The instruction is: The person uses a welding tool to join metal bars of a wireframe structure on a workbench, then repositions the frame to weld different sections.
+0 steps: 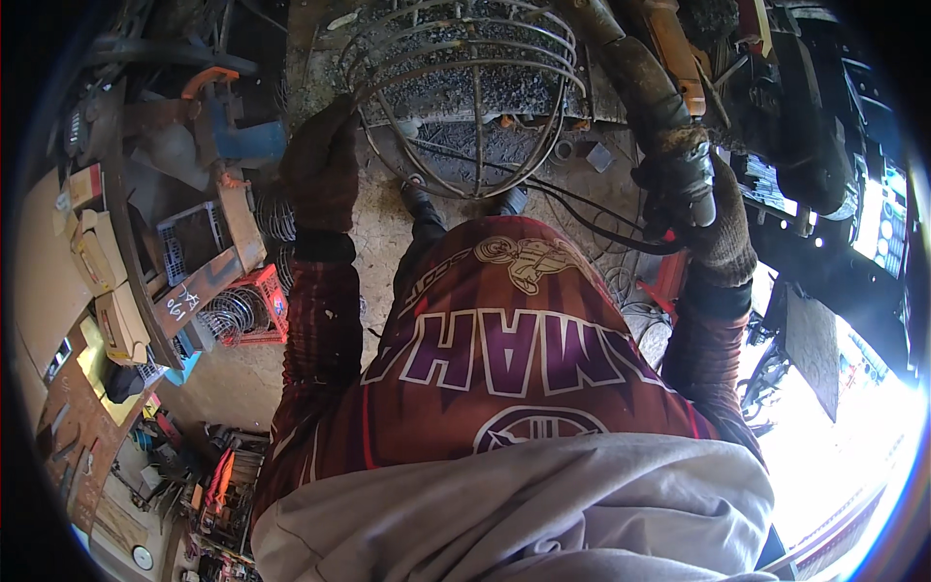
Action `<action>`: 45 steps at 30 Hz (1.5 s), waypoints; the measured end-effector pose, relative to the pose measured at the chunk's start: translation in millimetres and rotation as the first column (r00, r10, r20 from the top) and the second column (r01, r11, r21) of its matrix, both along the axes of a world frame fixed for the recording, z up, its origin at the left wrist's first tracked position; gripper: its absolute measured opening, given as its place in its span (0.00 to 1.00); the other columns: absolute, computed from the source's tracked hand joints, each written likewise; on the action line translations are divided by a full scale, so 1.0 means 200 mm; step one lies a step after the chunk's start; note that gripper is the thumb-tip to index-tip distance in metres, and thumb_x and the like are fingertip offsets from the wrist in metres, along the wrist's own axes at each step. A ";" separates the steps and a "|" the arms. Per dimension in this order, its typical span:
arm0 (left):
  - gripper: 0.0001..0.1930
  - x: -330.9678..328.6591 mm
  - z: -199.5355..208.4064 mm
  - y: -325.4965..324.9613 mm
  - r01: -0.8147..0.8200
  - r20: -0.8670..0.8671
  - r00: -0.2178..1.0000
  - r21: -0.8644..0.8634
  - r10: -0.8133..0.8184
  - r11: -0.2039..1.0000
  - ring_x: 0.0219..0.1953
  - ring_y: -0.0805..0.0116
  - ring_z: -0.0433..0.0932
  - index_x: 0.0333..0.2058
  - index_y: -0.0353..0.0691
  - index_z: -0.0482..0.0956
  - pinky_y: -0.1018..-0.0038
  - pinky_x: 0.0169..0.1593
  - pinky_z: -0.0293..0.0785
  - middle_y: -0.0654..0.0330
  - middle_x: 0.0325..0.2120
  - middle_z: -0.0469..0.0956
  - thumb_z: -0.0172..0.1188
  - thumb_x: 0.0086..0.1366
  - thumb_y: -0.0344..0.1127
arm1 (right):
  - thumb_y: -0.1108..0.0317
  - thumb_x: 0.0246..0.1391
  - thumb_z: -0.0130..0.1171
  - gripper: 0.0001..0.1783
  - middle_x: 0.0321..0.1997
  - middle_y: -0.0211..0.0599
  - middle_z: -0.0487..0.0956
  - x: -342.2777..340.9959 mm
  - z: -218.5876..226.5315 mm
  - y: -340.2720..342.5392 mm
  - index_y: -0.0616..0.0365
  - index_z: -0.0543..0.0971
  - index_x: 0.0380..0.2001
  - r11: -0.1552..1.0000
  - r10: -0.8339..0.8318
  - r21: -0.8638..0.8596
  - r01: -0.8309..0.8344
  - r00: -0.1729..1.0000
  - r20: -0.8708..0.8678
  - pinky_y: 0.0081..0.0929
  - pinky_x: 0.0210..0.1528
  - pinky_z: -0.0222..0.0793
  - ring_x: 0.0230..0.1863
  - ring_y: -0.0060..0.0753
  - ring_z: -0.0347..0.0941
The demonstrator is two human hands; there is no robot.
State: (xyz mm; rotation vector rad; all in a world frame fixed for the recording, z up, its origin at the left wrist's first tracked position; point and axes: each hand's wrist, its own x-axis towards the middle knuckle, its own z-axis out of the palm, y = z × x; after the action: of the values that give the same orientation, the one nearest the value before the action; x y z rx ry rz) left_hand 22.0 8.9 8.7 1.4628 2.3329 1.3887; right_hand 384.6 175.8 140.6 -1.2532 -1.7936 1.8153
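Observation:
A round cage of bent metal rods (pixel 477 107) with several hoops stands in front of me on the far bench top. My left hand (pixel 325 170), in a dark glove, is at the cage's left rim. Its fingers look closed on the rod there, though they are dark and partly hidden. On the right, my right hand (pixel 725 223), in a brown knit glove, is wrapped round the near end of a long, dirty grey cylindrical tool (pixel 669 131). Its exact kind is unclear. A black cable (pixel 601 228) runs left from beside that hand.
Dark grit covers the bench top (pixel 320 58) under the cage. An orange metal part (pixel 674 53) lies beside the tool. On the left are a red crate (pixel 267 306) with coiled wire, cardboard boxes (pixel 102 262) and a blue metal piece (pixel 250 141). Bright light enters at right.

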 end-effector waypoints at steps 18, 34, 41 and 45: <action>0.12 0.00 0.00 -0.01 -0.002 0.019 1.000 0.049 0.001 0.999 0.40 0.64 0.85 0.45 0.43 0.87 0.71 0.45 0.80 0.56 0.38 0.86 0.69 0.62 0.28 | 0.56 0.42 0.75 0.54 0.52 0.48 0.80 0.10 -0.08 0.05 0.70 0.62 0.68 0.999 0.053 0.007 -0.053 0.998 0.031 0.32 0.50 0.80 0.42 0.30 0.81; 0.12 -0.02 -0.05 0.00 0.028 0.099 0.994 0.111 -0.039 0.993 0.41 0.68 0.84 0.46 0.40 0.86 0.72 0.45 0.79 0.56 0.39 0.86 0.67 0.64 0.26 | 0.53 0.33 0.83 0.65 0.52 0.51 0.80 0.08 -0.07 0.02 0.66 0.58 0.71 0.975 0.005 -0.218 -0.043 0.985 -0.174 0.27 0.41 0.79 0.40 0.29 0.81; 0.11 -0.01 -0.04 -0.01 0.017 0.024 1.000 0.063 -0.018 0.998 0.44 0.66 0.84 0.46 0.39 0.86 0.71 0.49 0.79 0.55 0.41 0.86 0.67 0.64 0.27 | 0.51 0.44 0.79 0.59 0.50 0.52 0.80 0.05 -0.05 0.00 0.67 0.58 0.71 0.977 -0.042 -0.211 0.009 0.987 -0.155 0.28 0.37 0.80 0.39 0.31 0.81; 0.11 -0.01 -0.03 -0.01 0.006 0.054 0.998 0.053 -0.009 0.999 0.44 0.65 0.85 0.46 0.40 0.86 0.70 0.49 0.79 0.55 0.41 0.86 0.68 0.64 0.28 | 0.54 0.48 0.76 0.53 0.49 0.51 0.80 0.04 -0.06 0.01 0.67 0.59 0.70 0.981 -0.001 -0.190 -0.032 0.986 -0.170 0.26 0.36 0.80 0.38 0.30 0.81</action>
State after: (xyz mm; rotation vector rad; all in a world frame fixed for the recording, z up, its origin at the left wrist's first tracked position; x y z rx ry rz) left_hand 20.6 7.0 3.5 1.4258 2.2732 1.4800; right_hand 393.4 178.2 128.3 -1.1134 -1.5729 2.0772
